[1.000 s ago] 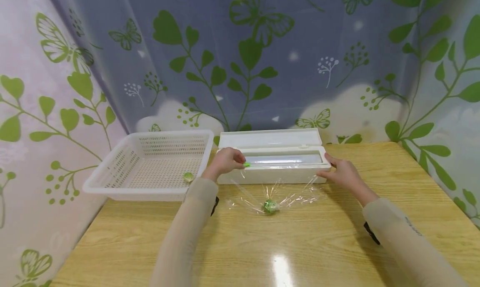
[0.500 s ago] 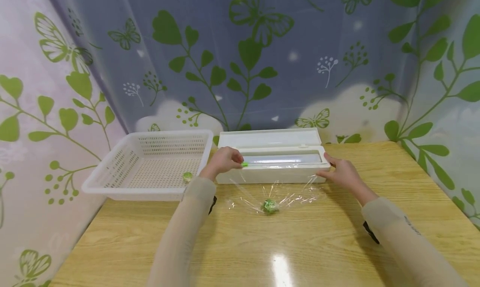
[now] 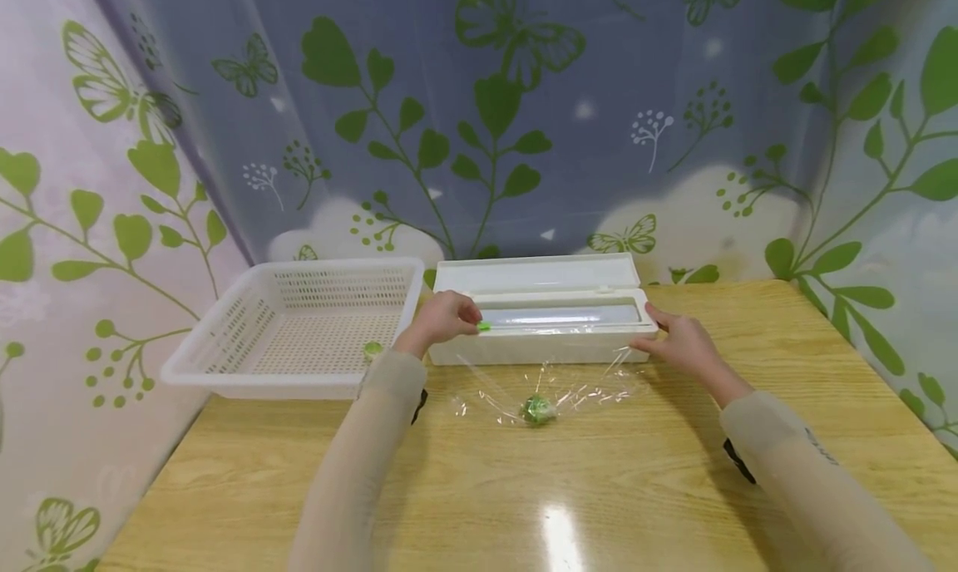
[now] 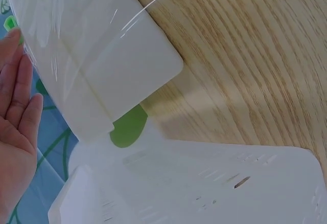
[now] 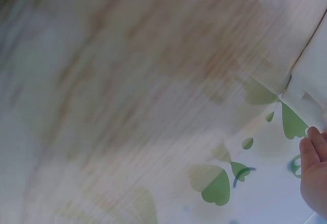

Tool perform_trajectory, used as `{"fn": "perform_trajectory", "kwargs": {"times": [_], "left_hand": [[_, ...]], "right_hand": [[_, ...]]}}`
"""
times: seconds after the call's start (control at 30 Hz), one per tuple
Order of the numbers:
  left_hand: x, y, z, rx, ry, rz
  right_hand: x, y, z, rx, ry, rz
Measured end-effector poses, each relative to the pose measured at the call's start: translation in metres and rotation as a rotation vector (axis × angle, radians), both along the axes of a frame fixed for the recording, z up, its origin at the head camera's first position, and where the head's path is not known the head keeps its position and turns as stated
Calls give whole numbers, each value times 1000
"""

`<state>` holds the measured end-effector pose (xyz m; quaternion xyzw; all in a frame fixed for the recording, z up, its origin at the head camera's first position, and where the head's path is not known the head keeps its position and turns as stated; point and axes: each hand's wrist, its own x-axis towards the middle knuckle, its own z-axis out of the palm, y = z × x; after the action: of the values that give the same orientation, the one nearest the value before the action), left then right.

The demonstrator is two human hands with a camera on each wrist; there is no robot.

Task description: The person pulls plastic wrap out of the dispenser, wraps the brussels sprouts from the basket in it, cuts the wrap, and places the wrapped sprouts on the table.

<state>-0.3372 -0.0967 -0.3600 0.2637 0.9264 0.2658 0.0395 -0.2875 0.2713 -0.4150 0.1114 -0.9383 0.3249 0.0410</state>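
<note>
A long white cling film dispenser [image 3: 539, 352] stands on the table with its lid tipped back and a roll of film inside. At the left of its front edge, my left hand [image 3: 441, 318] pinches the small green slide cutter [image 3: 483, 327], which also shows in the left wrist view. My right hand [image 3: 684, 345] holds the dispenser's right end, thumb at the front and fingers at the back. Clear cling film [image 3: 591, 393] spreads from the dispenser over the table. Under the film is a small round green vegetable [image 3: 537, 410], resembling a Brussels sprout.
Left of the dispenser stands a white plastic basket [image 3: 262, 380] with slotted walls. Inside it lies another small green vegetable [image 3: 372, 351], partly covered by my left sleeve. A patterned curtain [image 3: 599, 140] hangs right behind the wooden table [image 3: 636, 497].
My left hand has slid slightly left along the dispenser's front edge with the green cutter. The right hand keeps its hold on the end, and the wrapped vegetable stays put.
</note>
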Motion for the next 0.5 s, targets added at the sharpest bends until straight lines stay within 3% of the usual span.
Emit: {"fn": "perform_trajectory", "kwargs": {"times": [0.5], "left_hand": [[0, -4, 1, -21, 26, -20]], "right_hand": [[-2, 2, 0, 18, -15, -12]]}}
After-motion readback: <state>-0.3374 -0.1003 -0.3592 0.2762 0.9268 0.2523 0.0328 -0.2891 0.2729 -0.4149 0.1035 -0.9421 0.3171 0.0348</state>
